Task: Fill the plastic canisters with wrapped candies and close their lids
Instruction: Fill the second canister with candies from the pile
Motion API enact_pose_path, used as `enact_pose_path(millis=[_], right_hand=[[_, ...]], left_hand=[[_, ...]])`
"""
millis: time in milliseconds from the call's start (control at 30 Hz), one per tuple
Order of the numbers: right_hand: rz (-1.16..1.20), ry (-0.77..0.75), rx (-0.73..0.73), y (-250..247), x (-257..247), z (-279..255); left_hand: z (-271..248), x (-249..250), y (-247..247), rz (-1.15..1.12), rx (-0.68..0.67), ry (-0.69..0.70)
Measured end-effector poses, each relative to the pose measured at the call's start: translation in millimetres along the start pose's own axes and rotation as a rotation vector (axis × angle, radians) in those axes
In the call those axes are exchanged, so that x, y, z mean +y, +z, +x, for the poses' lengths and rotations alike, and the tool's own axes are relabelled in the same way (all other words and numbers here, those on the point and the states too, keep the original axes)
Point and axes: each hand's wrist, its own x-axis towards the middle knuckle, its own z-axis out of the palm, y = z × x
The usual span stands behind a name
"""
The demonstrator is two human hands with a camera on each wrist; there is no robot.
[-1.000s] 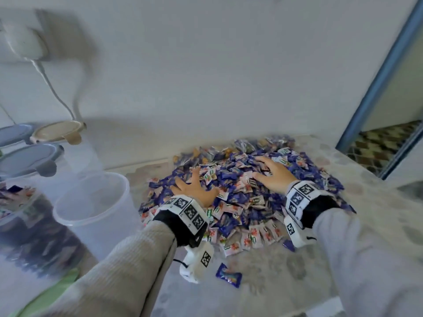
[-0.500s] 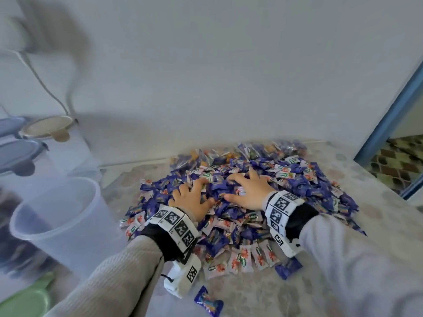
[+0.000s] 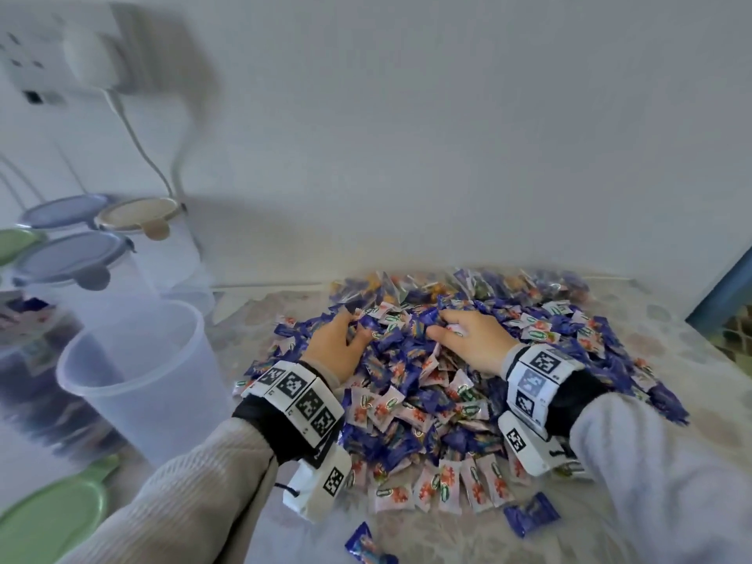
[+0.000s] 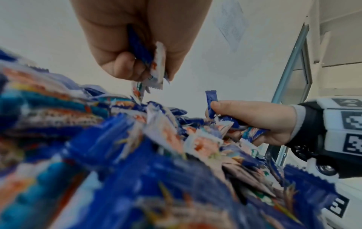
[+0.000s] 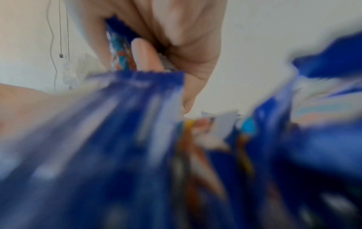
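- Nearest, low on the pale mottled table: two stray blue-wrapped candies lie apart from the main heap, close to the table's near side. Risk: a sleeve could sweep them off.
- Left foreground: a round green plastic lid lies flat beside the open translucent plastic canister. The canister stands upright, lidless, and looks empty or nearly so, just left of the heap.
- Middle: both hands are dug into the big heap of blue and white wrapped candies.
- Left hand: fingers clenched around a bunch of wrappers; the left wrist view shows white and blue ones pinched in the curl.
- Right hand: fingers likewise curled round several candies, one blue wrapper poking up past the thumb.
- Judgement: this is the scooping step; filling of this canister has barely begun.
- What could go wrong: the slick wrappers are loosely bunched, so some may slip out on the way to the canister. The canister looks light, and a knock from a wrist band could tip it.
- Farther left, by the wall: more translucent canisters with grey-blue lids and a beige lid, closed.
- Far: a white plug and cord on the wall.
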Motion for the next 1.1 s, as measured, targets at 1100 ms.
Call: enact_pose_path(millis=[1100], right_hand=[[0.183, -0.57, -0.119, 28, -143, 25]], left_hand=[[-85, -28, -200, 0.422, 0.08, -0.062]])
